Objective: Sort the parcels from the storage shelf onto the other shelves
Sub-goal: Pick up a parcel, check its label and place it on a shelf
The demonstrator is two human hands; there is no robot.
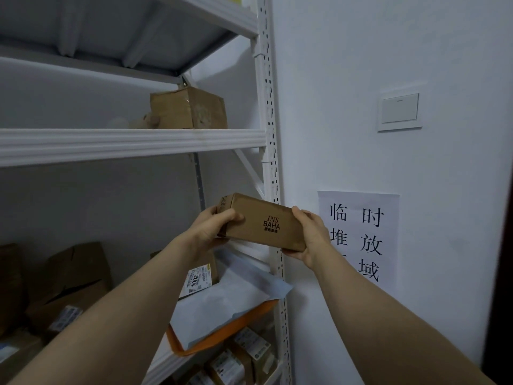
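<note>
- A small brown box (263, 223) is gripped at both ends. The left hand's (216, 226) fingers are curled over the left end, and the right hand (311, 237) is wrapped round the right end.
- The box is held in the air, tilted, just in front of the rack's post (270, 134).
- Only the ends are held, so a drop could be caused by either hand loosening early.
- The post could be struck if the box is swung right.
- Loose mailers (230, 295) are piled below, overhanging the shelf (163, 358). They could be dislodged by a forearm or a falling box.
</note>
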